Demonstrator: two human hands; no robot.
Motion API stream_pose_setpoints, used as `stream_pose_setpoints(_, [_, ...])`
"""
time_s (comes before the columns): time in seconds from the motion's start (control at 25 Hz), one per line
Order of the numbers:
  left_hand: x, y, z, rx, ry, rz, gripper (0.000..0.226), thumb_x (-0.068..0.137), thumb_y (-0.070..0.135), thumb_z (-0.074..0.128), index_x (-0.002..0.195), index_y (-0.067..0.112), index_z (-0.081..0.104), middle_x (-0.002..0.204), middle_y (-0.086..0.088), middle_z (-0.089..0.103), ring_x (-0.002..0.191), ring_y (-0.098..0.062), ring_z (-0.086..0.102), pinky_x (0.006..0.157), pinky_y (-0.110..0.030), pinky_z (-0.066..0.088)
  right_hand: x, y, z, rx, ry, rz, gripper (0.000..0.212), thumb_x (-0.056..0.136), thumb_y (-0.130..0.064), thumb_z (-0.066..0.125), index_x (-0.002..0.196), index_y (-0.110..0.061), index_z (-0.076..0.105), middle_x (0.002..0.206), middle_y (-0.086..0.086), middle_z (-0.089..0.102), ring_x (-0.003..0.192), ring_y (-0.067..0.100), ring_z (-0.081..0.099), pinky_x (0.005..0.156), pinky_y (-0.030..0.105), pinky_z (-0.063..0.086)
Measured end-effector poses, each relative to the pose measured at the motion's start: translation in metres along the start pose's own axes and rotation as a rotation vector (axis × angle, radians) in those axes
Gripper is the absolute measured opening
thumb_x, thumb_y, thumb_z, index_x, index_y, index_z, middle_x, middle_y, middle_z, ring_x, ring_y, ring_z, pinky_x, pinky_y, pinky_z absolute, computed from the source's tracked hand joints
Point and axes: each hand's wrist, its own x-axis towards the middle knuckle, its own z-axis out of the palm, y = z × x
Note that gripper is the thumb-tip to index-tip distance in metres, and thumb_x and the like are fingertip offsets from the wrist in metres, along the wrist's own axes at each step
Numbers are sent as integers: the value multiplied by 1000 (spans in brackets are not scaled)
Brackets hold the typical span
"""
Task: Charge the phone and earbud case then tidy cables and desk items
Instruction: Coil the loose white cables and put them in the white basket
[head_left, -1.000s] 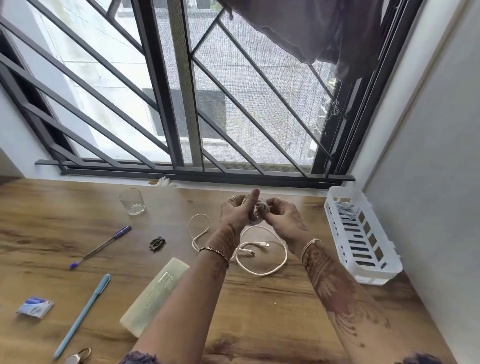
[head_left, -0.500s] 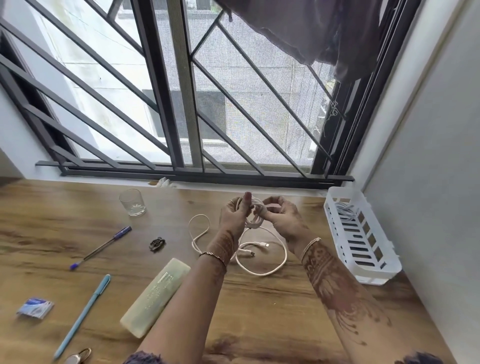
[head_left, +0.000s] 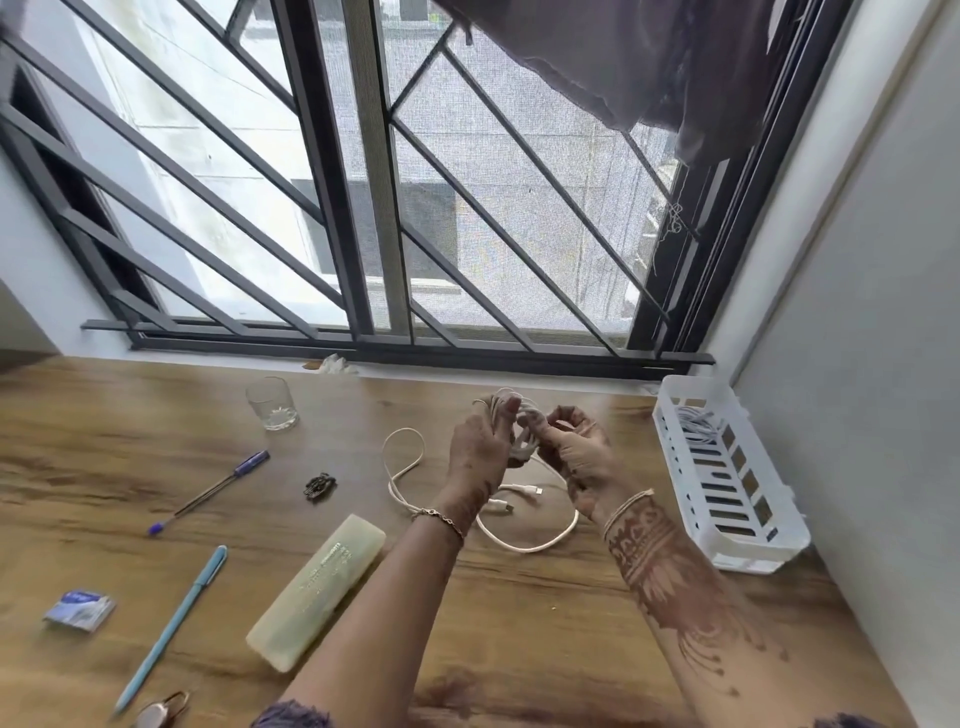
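Above the wooden desk (head_left: 519, 623), my left hand (head_left: 480, 449) grips a bundle of coiled white cable (head_left: 524, 434), with loops round its fingers. My right hand (head_left: 574, 452) pinches the same bundle from the right. The loose end of the cream cable (head_left: 530, 545) lies in loops on the desk beneath my hands, its two plugs (head_left: 511, 499) side by side. A white slotted basket (head_left: 727, 514) at the right wall holds another white cable (head_left: 693, 423). No phone or earbud case shows.
On the left lie a drinking glass (head_left: 271, 404), a dark blue pen (head_left: 210, 491), a light blue pen (head_left: 174, 623), a pale green case (head_left: 317, 590), a small dark clip (head_left: 318, 487), a blue sachet (head_left: 80, 609) and a metal object (head_left: 161, 712). The barred window runs behind.
Both hands rose slightly and kept turning the cable; the bundle between them has grown, and less loose cable trails toward the desk.
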Motion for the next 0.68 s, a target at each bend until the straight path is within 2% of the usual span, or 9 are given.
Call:
stream_pose_setpoints(0.08, [4, -12, 4, -113, -13, -45, 64, 72, 79, 48, 96, 21, 59, 90, -15, 69, 81, -34, 69, 73, -52, 56, 2, 4, -1, 11, 18, -16, 30, 79, 4, 70, 73, -17, 49, 74, 9, 63, 56, 10, 63, 51, 16, 49])
stream_pose_setpoints(0.12, [6, -18, 6, -121, -16, -56, 67, 70, 81, 47, 97, 21, 59, 89, -15, 69, 81, -34, 70, 72, -54, 56, 3, 6, -1, 21, 23, -22, 31, 80, 5, 69, 74, -17, 48, 77, 11, 62, 56, 10, 64, 52, 16, 50])
stream_pose_setpoints(0.16, [6, -17, 6, -111, -21, -44, 65, 73, 77, 49, 98, 19, 60, 88, -13, 70, 81, -33, 70, 71, -54, 57, 4, 8, -1, 28, 31, -26, 31, 80, 6, 68, 74, -17, 48, 78, 12, 61, 57, 10, 64, 52, 16, 51])
stream_pose_setpoints(0.24, [3, -8, 2, -81, -8, -9, 49, 86, 57, 52, 101, 12, 60, 85, -8, 68, 81, -30, 68, 73, -47, 57, 3, 10, 0, 55, 42, -26, 30, 81, 6, 67, 74, -16, 48, 79, 13, 61, 59, 11, 64, 53, 17, 52])
stream_pose_setpoints(0.36, [3, -2, 2, -92, -2, 40, 29, 94, 38, 51, 101, 12, 61, 85, 0, 64, 80, -18, 62, 74, -28, 50, 0, 8, -1, 109, 16, -12, 28, 80, 6, 67, 76, -16, 50, 78, 10, 63, 59, 10, 64, 53, 17, 53])
stream_pose_setpoints(0.48, [1, -3, 3, -160, 20, 40, 17, 94, 35, 52, 93, 19, 59, 83, 5, 64, 81, -15, 61, 77, -33, 50, -2, 5, -1, 33, -12, 17, 25, 82, 4, 67, 79, -15, 51, 67, 2, 68, 55, 7, 64, 52, 16, 52])
stream_pose_setpoints(0.68, [1, -11, 9, -245, 62, -19, 14, 92, 35, 56, 88, 22, 59, 79, 7, 63, 76, -12, 60, 77, -34, 50, 0, 9, -6, -148, 11, 25, 25, 82, 0, 69, 83, -18, 52, 68, -3, 65, 55, 3, 61, 56, 18, 46])
